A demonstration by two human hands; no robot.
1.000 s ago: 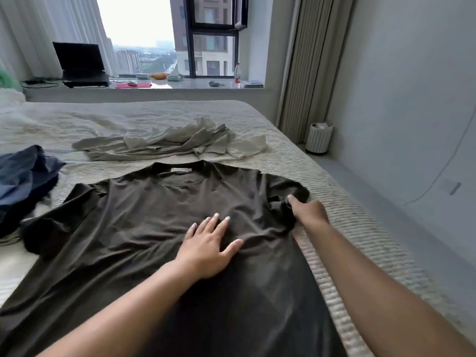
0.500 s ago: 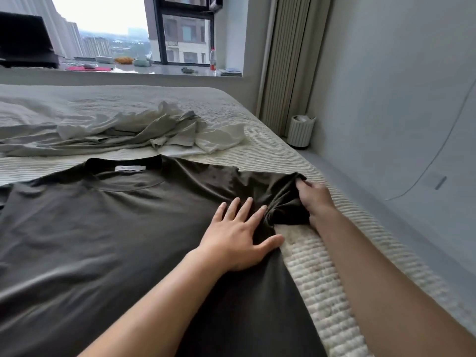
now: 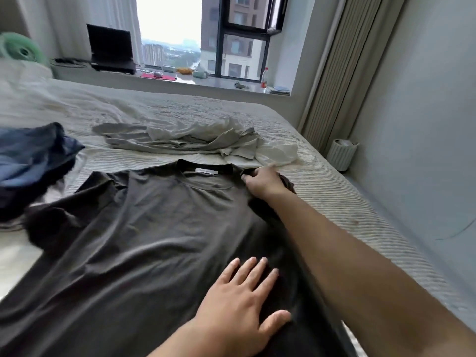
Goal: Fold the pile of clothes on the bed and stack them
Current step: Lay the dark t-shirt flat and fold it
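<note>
Pinched in my right hand [image 3: 264, 182]: the shoulder cloth of the dark T-shirt [image 3: 159, 228], just right of its collar, fingers curled into the fabric and the right sleeve bunched beneath my wrist.

Left hand [image 3: 239, 305]: flat on the shirt's lower right part, fingers straight and slightly spread, palm pressing the cloth to the bed [image 3: 334, 191]. It holds nothing.

Dark T-shirt: lies face up across the near part of the bed, collar away from me with a white label [image 3: 206, 171] showing inside the neck. Left sleeve is spread out toward the bed's left side; the body runs down to the near edge of the view.

Pale garment [image 3: 195, 140]: crumpled, unfolded, just beyond the shirt's collar; its right end lies close to my right hand, whether touching I cannot tell.

Blue clothes [image 3: 28, 161]: a loose heap at the left edge of the bed, near the shirt's left sleeve.

Beyond the bed: a windowsill [image 3: 231, 83] bearing a laptop [image 3: 110, 50], a bottle [image 3: 264, 79] and small blurred items. A ribbed white bin [image 3: 341, 153] stands on the floor to the right, beside the curtain [image 3: 342, 73].
</note>
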